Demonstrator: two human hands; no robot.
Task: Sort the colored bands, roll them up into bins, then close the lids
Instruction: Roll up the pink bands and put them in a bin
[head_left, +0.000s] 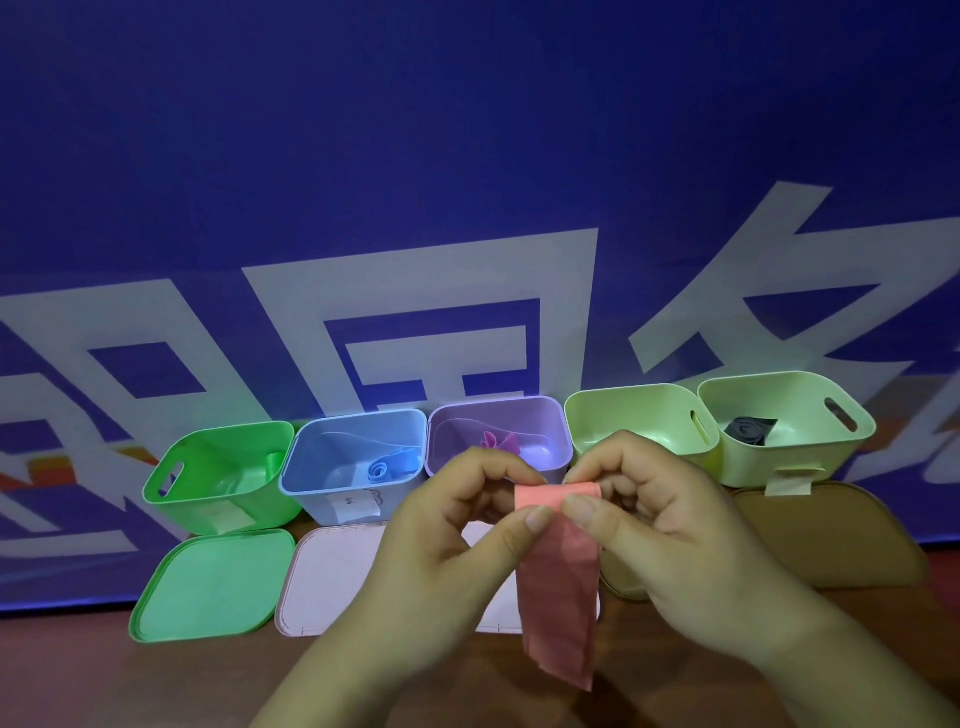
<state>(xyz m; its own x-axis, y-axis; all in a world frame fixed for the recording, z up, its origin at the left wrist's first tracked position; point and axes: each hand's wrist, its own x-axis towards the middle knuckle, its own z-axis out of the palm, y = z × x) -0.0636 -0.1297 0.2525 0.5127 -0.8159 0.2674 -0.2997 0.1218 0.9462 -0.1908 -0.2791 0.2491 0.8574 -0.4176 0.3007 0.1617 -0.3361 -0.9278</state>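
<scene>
Fingertips of left hand (462, 525) and right hand (660, 525) are pinching the top edge of the pink band (558, 587) to begin its roll, tail hanging toward 6 o'clock, open pale green bin (623, 391) waiting at 1 o'clock.

A deep blue banner (467, 130) fills the far side of the scene from left to right. Large white characters (291, 322) are printed across its lower half, and small orange and red patches (47, 467) show at its left edge. Its lower edge meets a brown wooden tabletop (104, 675) on the near side. The light is dim and blue-tinted.
</scene>
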